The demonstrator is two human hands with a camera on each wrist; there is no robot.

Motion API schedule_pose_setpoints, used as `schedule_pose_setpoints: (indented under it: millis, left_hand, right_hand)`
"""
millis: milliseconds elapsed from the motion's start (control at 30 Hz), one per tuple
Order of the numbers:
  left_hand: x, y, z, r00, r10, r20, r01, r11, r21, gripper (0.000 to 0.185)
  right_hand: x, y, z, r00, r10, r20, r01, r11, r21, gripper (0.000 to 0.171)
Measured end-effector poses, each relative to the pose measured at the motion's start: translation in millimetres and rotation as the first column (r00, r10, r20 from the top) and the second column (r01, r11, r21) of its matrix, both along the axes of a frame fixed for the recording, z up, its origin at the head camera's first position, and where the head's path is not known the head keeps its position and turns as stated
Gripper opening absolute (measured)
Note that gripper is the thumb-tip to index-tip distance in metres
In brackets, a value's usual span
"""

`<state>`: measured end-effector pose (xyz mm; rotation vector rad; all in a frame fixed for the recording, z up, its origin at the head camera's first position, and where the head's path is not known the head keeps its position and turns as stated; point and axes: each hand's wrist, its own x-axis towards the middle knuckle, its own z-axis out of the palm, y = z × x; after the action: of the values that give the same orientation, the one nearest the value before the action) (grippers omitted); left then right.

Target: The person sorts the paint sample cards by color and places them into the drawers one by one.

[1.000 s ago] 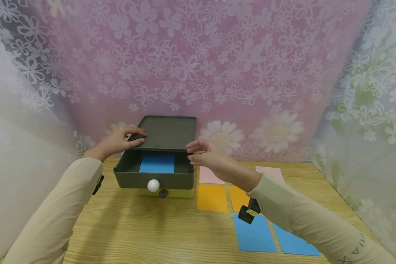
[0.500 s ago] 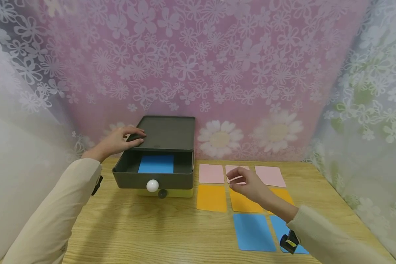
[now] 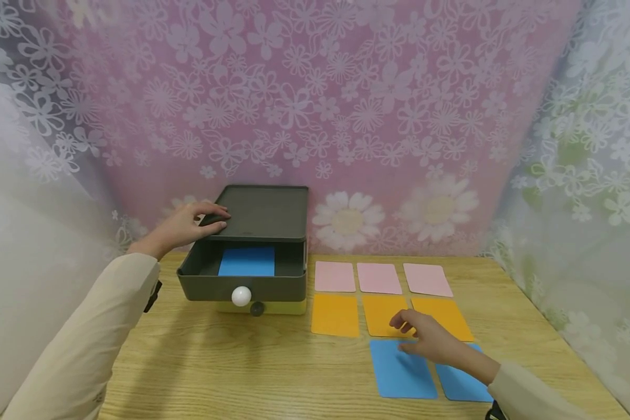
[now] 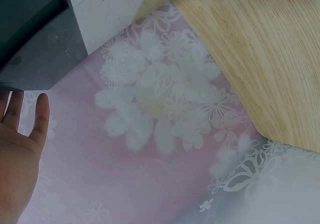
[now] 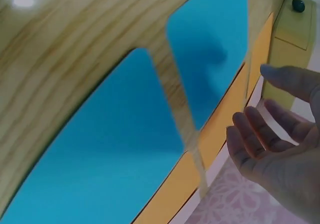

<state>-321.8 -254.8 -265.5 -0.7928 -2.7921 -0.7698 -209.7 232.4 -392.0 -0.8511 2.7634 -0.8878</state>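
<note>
Flat matte blue card [image 3: 401, 369] — right hand [image 3: 431, 342] above

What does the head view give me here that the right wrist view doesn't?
Only the head view shows the left hand resting on the dark drawer box, the open drawer with a blue card inside, and the three pink cards. Only the right wrist view shows the underside of the right hand: fingers relaxed, holding nothing, off the table. Both show the two blue cards on the table, the orange cards, the yellow-green base of the box and the wooden table.
</note>
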Motion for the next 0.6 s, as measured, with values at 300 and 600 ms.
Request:
schedule_pose_setpoints:
  millis: [300, 600]
  left_hand:
    - [0.1, 0, 1.4, 1.0, -0.002, -0.002, 0.002, 1.0, 0.007, 0.035]
    - [0.6, 1, 0.1, 1.0, 0.0, 0.0, 0.0, 1.0, 0.002, 0.034]
  right_hand:
    - [-0.1, 14, -10.1, 0.999, 0.052, 0.005, -0.052, 0.988, 0.144, 0.05]
    - [-0.1, 16, -17.9, 0.998, 0.055, 0.027, -0.058, 0.985, 0.164, 0.054]
